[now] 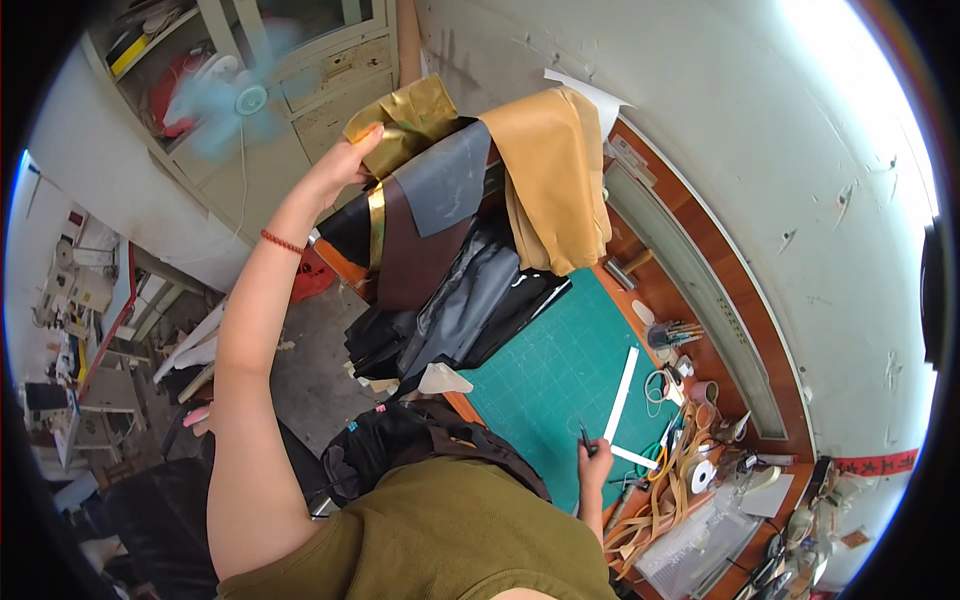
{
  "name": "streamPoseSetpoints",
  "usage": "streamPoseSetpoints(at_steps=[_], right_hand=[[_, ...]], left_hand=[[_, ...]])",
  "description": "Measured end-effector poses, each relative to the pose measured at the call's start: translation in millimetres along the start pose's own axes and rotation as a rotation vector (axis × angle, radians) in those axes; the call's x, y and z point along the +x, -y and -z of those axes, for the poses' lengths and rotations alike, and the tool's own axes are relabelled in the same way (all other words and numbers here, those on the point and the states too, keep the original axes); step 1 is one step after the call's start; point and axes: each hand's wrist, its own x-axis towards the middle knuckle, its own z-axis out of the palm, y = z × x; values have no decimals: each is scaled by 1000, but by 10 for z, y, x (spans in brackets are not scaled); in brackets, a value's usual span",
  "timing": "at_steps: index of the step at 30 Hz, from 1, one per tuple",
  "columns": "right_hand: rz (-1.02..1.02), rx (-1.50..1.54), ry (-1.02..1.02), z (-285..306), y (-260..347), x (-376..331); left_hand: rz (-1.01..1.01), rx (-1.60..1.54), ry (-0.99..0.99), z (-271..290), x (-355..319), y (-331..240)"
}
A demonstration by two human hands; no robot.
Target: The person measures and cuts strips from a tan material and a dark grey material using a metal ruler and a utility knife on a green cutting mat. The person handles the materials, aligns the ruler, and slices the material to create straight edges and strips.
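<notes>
My left hand is stretched out far to the upper left and pinches the edge of a shiny gold sheet. Beneath that sheet lie a grey sheet and a dark brown sheet, both leather-like, draped over a pile. A tan hide hangs folded to their right. Low on the right, my right hand is closed round a slim dark pen-like tool, its exact kind unclear. That hand is over the green cutting mat, beside a white L-shaped ruler.
Dark folded material covers the mat's far left part. Along the right are a cup of pens, tan leather straps, a white spool and scissors. A turning fan stands by a cabinet at the far left.
</notes>
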Motion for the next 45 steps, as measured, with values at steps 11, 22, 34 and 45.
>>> streamPoseSetpoints(at_steps=[11, 22, 34, 45], right_hand=[[255, 251, 284, -387, 1734, 1503], [-72, 1003, 576, -881, 4023, 2924], [823, 592, 196, -757, 4585, 3253], [1282, 69, 253, -607, 4906, 3641]], left_hand=[[-596, 480, -114, -101, -225, -84], [-710, 421, -264, 7, -412, -291], [-1082, 1142, -166, -384, -947, 327], [-1022, 1027, -241, -400, -957, 456]])
